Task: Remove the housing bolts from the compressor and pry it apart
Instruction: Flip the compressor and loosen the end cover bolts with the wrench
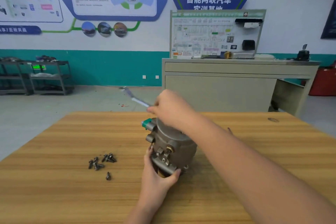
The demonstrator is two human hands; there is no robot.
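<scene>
Compressor [171, 145]: dull grey cast metal, rounded drum body with stubby ports, brass fitting and green-capped connector [147, 122]; upright near centre of wood-grain worktop [54, 178]. Bolts [101, 162]: dark steel, flanged heads, loose cluster left of compressor, one apart nearer the front edge. Left hand [158, 174]: reaching up from below, grip wrapped round lower housing, thumb on right side. Right hand [171, 107]: forearm stretched over top, grip closed on blurred slim metal wrench [135, 99] angled up-left.
</scene>
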